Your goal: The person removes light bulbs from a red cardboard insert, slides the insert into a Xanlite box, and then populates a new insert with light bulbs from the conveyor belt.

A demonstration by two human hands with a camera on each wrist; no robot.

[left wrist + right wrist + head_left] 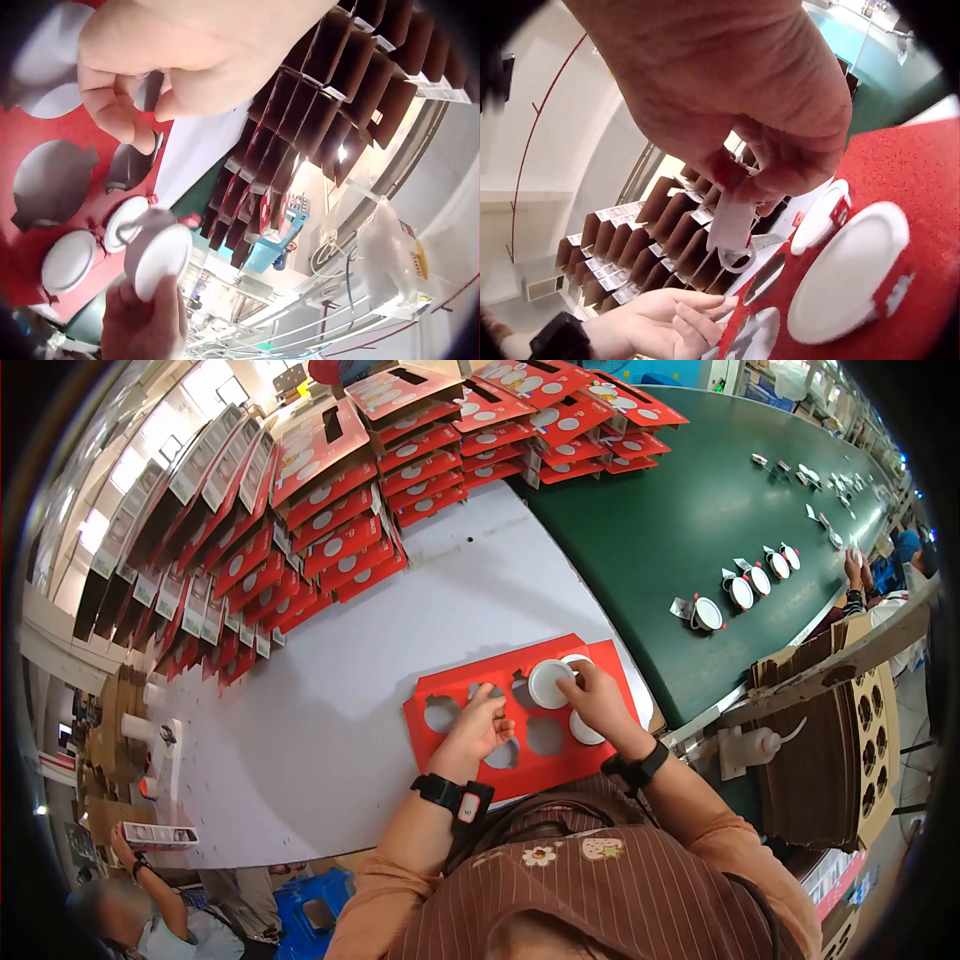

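Note:
A red card insert [455, 678] with round holes lies on the white table. My right hand [603, 705] pinches a white round lamp [550, 683] by its rim, above the insert; its pale body and a wire loop show in the right wrist view [731, 221]. Two other white lamps sit in holes at the insert's right side, one [586, 731] nearer me, the other partly hidden behind the held lamp. Over the insert's left holes is my left hand [478, 732], fingers loosely bent, with no lamp in them; whether the fingertips touch the card is unclear.
Stacked red boxes [330, 510] stand along the table's far and left sides. On the green belt [640, 580] at the right are several white lamps [708, 613]. Brown card inserts [815, 760] and a white bottle [755, 746] are at the right. Other people work at both sides.

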